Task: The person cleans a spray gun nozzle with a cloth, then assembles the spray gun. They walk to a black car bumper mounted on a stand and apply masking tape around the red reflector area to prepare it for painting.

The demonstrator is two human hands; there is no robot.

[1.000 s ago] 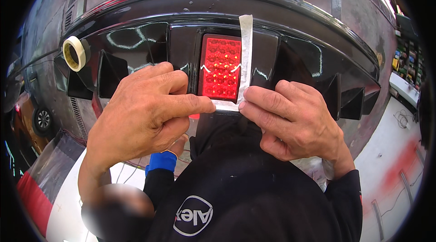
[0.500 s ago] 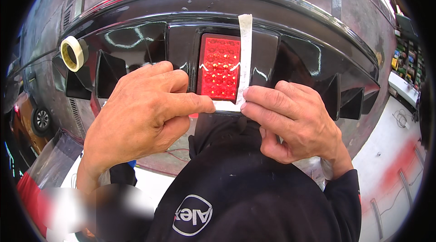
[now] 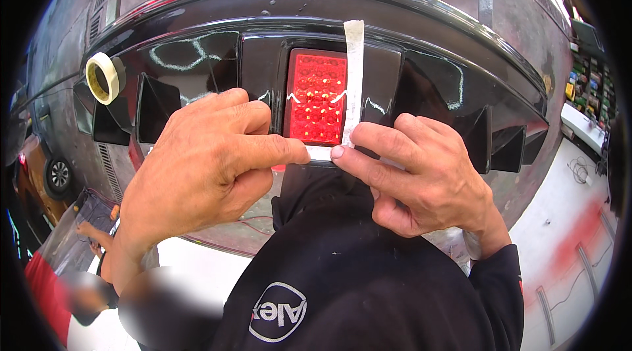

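Observation:
A red rectangular lamp [image 3: 318, 97] sits in a glossy black bumper [image 3: 263, 54]. One white masking tape strip [image 3: 354, 68] runs down its right side, its far end on the panel beyond the lamp. A shorter tape strip [image 3: 320, 153] lies along the lamp's near edge. My left hand [image 3: 204, 153] presses that near strip with a straight index fingertip, its other fingers curled. My right hand [image 3: 421, 173] has its index fingertip on the same strip and its middle fingertip at the corner where both strips meet; its remaining fingers are bent. The fingertips hide the near strip's ends.
A tape roll [image 3: 105, 78] stands against the bumper at the left. Pointed black fins [image 3: 484, 140] project at both sides. At the lower left another person's arm [image 3: 99, 236] shows, with a car wheel [image 3: 59, 174] beyond. Shelves of coloured items [image 3: 589, 87] are far right.
My right index fingertip has slid left along the near strip, closer to my left index finger. My left hand stays in place. Another person's arm has come into view at lower left.

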